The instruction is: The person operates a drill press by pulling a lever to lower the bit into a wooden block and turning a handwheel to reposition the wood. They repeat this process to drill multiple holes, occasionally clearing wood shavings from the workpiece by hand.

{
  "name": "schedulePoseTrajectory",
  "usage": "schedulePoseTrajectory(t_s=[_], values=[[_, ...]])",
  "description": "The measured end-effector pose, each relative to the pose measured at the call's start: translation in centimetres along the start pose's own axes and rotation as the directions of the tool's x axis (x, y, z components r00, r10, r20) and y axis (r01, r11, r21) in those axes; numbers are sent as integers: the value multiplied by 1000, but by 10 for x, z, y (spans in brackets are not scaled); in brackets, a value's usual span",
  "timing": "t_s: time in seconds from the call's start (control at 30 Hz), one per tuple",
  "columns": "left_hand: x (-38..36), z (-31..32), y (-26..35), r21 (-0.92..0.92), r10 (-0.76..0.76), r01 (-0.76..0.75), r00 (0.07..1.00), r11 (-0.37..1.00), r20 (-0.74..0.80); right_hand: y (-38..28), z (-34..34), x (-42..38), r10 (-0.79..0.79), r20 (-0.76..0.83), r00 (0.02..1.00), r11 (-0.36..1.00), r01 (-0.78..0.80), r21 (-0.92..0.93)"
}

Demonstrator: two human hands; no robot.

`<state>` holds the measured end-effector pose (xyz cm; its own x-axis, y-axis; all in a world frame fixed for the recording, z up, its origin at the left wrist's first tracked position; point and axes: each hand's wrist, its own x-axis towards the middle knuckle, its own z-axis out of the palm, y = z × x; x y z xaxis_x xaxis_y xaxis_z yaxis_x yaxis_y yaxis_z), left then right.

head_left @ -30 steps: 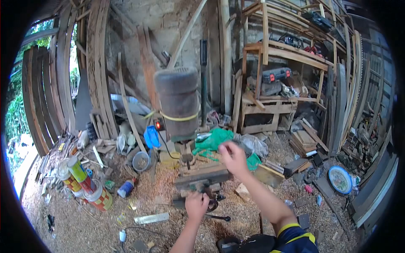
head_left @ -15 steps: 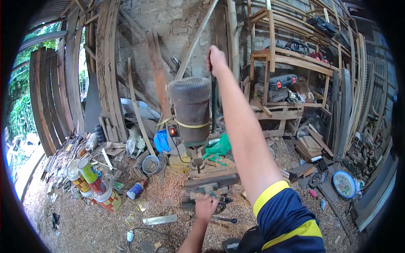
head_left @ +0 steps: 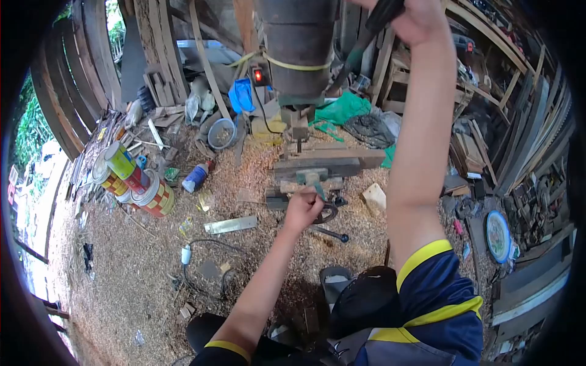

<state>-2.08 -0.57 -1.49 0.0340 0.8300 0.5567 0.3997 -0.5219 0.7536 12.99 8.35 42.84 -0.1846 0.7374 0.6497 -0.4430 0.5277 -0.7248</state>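
Observation:
My right hand point(head_left: 420, 19) is raised high and gripped around the black lever handle point(head_left: 379, 17) of a drill press. The press's dark motor housing point(head_left: 297, 46) hangs at top centre, with a lit red switch point(head_left: 257, 75) on its side. Below it a wooden block point(head_left: 329, 163) lies on the machine's table. My left hand point(head_left: 303, 209) reaches down and grips the green vise handle point(head_left: 314, 180) just under that block. A black crank point(head_left: 329, 232) lies on the sawdust beside my left hand.
Sawdust covers the floor. Painted tins point(head_left: 137, 183) stand at left, a spray can point(head_left: 195, 178) and a metal strip point(head_left: 231, 225) lie nearer. A white plug and cable point(head_left: 186, 255) trail at lower left. Planks lean on the wall; a blue plate point(head_left: 497, 236) sits at right.
My right hand rose from near the block to the lever handle and took hold of it. The view has tilted downward and closer. My left hand stayed at the vise.

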Motion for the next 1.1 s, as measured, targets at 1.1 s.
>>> schedulePoseTrajectory(t_s=[1.1], values=[[-3,-4,-10,52,28,-27,1000,998,-9,68,-36,-163,-457,332,825,843,521,-135]])
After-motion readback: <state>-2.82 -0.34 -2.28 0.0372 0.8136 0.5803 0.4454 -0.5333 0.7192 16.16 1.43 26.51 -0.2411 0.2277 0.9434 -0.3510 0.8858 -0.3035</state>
